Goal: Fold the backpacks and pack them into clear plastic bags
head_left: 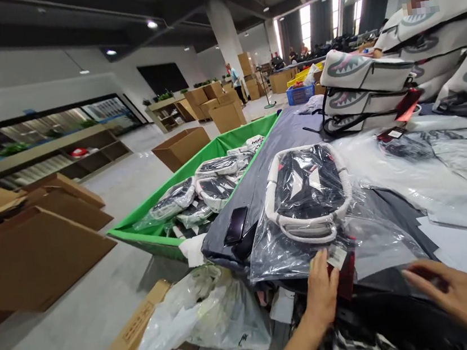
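In the head view, a black and white backpack [309, 183] lies in a clear plastic bag [281, 254] near the front edge of the cloth-covered table. My left hand [321, 286] is at the bag's near edge, its fingers closed at a hang tag with a white label [336, 256] and a dark red part [347, 277]. The exact grip is partly hidden. Off to the right, my right hand [451, 287] hovers over the near table edge, fingers bent and apart from the thumb, holding nothing visible.
A green-rimmed bin [139, 235] of bagged backpacks stands left of the table. Shark-mouth bags [365, 71] are stacked at the back right, behind loose plastic bags [458, 170]. A phone [237, 224] lies at the table's left edge. Cardboard boxes [34, 256] and a white plastic sack [229, 312] are at left.
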Motion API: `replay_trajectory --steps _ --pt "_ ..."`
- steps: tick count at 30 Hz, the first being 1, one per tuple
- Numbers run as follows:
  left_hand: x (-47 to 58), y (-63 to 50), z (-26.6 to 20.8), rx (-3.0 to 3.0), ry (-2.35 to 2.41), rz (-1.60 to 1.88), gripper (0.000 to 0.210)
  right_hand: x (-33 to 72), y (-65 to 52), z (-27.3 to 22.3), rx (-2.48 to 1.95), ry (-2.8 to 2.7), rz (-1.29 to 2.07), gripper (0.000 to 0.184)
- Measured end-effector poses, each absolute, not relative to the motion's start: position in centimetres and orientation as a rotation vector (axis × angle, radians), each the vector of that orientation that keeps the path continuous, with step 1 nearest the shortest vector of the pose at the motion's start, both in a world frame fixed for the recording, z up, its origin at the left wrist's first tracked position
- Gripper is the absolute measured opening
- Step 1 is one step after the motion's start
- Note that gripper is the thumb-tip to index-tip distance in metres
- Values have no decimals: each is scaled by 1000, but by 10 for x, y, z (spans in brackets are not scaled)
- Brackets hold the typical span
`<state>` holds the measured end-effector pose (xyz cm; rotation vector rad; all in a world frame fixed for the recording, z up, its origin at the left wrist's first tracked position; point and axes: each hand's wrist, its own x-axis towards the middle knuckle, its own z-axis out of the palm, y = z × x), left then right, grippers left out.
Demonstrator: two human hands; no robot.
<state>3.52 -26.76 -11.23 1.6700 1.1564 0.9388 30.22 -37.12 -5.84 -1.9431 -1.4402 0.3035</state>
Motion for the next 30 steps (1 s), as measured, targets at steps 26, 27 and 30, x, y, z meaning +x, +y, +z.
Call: replay_trajectory --steps 26,27,30 --pt "75 -231 -82 683 825 732 62 294 -340 -109 -1996 -1292 128 43" --pt "79 -233 -82 680 818 734 61 290 -343 -111 -2014 -1245 120 47" --pt "88 -234 -85 697 810 762 59 282 -347 -105 -2162 -1170 84 51"
